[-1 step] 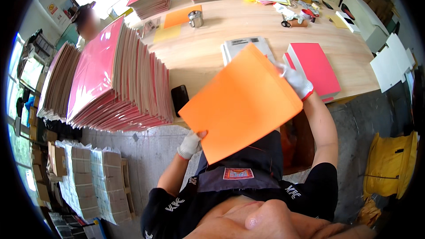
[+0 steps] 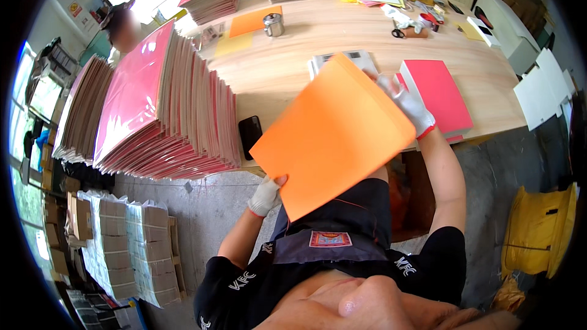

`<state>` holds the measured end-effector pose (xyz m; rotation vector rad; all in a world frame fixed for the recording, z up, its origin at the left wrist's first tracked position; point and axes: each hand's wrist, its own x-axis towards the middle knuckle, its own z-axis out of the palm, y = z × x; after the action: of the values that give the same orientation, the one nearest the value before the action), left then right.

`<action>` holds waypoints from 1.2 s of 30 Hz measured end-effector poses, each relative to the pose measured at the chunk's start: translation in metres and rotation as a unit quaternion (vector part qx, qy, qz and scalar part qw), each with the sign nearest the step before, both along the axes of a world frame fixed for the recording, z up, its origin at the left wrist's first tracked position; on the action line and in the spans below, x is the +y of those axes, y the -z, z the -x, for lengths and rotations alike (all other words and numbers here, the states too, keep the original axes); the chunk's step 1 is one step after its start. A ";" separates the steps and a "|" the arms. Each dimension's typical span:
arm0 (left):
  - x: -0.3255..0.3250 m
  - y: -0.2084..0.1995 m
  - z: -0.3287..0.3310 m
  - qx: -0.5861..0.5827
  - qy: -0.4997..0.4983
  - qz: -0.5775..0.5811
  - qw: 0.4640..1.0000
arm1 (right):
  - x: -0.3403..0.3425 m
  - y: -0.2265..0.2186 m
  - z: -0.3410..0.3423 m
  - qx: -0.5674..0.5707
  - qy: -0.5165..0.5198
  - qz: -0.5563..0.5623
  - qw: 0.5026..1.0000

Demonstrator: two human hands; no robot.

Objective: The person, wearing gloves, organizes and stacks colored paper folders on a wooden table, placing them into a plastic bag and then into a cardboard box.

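Observation:
A sheaf of orange paper (image 2: 333, 140) is held tilted above my lap, in front of the table's near edge. My left hand (image 2: 266, 195), in a white glove with bare fingertips, is closed on its lower left edge, thumb on top. At the upper right edge is my gloved right hand (image 2: 409, 107), its fingers lying along the edge and partly hidden. Behind the sheaf, a grey-white flat device (image 2: 361, 58), perhaps a scale, is partly covered. Just right of my right hand lies a thick block of pinkish-red paper (image 2: 437, 95).
Tall stacks of red plastic-wrapped packs (image 2: 137, 85) fill the table's left side, beside a black phone (image 2: 249, 136). Farther back stand a metal mug (image 2: 273, 25), scissors (image 2: 398, 33) and a tape roll (image 2: 428, 20). Another person (image 2: 122, 30) is behind the stacks. Wrapped bundles (image 2: 150, 250) stand on the floor.
The orange sheaf has shifted slightly up and tilted a little in my hands. My right hand's fingers have moved a little along its edge. The whole view has shifted slightly.

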<state>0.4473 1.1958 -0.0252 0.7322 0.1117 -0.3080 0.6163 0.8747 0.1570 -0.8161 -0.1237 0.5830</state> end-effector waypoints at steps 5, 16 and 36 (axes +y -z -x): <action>-0.022 0.016 -0.077 -0.025 -0.194 0.051 0.979 | -0.021 0.067 -0.015 0.054 0.123 0.044 0.990; -0.023 0.036 -0.257 0.084 -0.364 -0.012 0.928 | -0.008 0.163 0.088 0.128 0.036 0.062 0.989; 0.003 0.002 -0.230 -0.198 -0.008 -0.827 0.526 | 0.004 0.216 0.118 0.232 -0.010 0.008 0.973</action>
<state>0.6774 1.1985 -0.0274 2.7324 -0.0752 0.1220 0.4986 0.8790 -0.0589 -0.6749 0.3019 0.7810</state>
